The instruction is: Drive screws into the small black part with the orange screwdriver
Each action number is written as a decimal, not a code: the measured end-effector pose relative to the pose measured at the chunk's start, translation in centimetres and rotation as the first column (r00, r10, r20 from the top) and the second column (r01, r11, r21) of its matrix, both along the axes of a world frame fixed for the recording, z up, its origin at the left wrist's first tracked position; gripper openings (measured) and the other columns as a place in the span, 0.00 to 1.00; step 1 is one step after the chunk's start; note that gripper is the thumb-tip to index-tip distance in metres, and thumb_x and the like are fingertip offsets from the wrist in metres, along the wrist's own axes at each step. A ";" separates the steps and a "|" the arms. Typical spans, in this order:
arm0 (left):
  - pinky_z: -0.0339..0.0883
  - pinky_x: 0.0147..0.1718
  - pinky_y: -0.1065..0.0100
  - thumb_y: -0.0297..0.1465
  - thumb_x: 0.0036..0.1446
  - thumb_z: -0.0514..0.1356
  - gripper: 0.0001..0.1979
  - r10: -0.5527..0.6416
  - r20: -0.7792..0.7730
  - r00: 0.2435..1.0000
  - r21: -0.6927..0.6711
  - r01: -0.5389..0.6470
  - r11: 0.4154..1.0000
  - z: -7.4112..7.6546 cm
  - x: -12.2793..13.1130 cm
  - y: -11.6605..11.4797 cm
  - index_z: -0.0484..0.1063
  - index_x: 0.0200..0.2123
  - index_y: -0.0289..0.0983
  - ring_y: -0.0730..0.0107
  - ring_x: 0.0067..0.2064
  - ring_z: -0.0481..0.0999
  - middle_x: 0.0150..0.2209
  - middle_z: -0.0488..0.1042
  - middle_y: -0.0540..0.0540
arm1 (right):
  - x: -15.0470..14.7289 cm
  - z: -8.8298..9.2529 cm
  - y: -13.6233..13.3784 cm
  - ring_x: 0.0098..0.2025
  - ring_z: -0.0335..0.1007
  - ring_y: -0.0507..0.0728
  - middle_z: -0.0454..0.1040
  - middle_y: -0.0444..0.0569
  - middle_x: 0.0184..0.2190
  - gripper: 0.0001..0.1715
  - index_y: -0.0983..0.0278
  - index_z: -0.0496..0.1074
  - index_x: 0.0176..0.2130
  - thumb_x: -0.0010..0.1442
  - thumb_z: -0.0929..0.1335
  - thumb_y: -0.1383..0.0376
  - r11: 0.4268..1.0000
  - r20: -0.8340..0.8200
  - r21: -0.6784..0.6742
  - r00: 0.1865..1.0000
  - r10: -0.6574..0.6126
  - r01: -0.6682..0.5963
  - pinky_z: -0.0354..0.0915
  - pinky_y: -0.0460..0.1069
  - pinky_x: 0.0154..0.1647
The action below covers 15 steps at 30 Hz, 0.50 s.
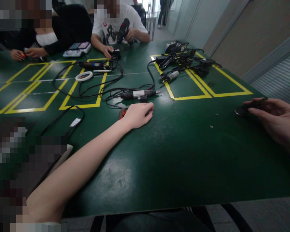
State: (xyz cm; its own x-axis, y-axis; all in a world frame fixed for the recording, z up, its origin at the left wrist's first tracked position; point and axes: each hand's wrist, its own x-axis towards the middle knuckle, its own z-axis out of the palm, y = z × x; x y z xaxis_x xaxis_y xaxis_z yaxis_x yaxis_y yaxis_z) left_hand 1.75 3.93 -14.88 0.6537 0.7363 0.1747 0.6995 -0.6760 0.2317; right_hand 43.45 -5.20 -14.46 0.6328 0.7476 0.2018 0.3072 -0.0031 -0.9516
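Note:
My left hand point(139, 115) rests on the green table with its fingers curled. An orange-and-black object point(121, 113) shows behind its wrist, and something dark shows between thumb and fingers; most of it is hidden. Just beyond this hand lies a black-and-silver electric screwdriver point(139, 94) with its cord. At the right edge, my right hand point(277, 117) pinches a dark object with a shiny rounded edge point(240, 111), held at or just over the tabletop. Its kind is unclear.
Corded tools point(178, 58) are heaped at the back right among yellow tape outlines. A white ring point(84, 76) and another corded tool point(94, 66) lie left of centre. Across the table, one person holds a drill point(123, 31); another handles a small orange-tipped item. Small bits point(211, 126) dot the table.

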 end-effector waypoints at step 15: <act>0.62 0.34 0.65 0.32 0.66 0.55 0.11 0.010 0.004 1.000 0.023 -0.010 1.000 -0.3 -0.2 0.2 0.76 0.45 0.39 0.61 0.38 0.80 0.34 0.81 0.46 | -0.4 0.3 -0.3 0.47 0.79 0.68 0.80 0.50 0.39 0.35 0.57 0.75 0.35 0.21 0.81 0.60 0.990 0.130 -0.138 0.991 0.005 0.014 0.69 0.73 0.65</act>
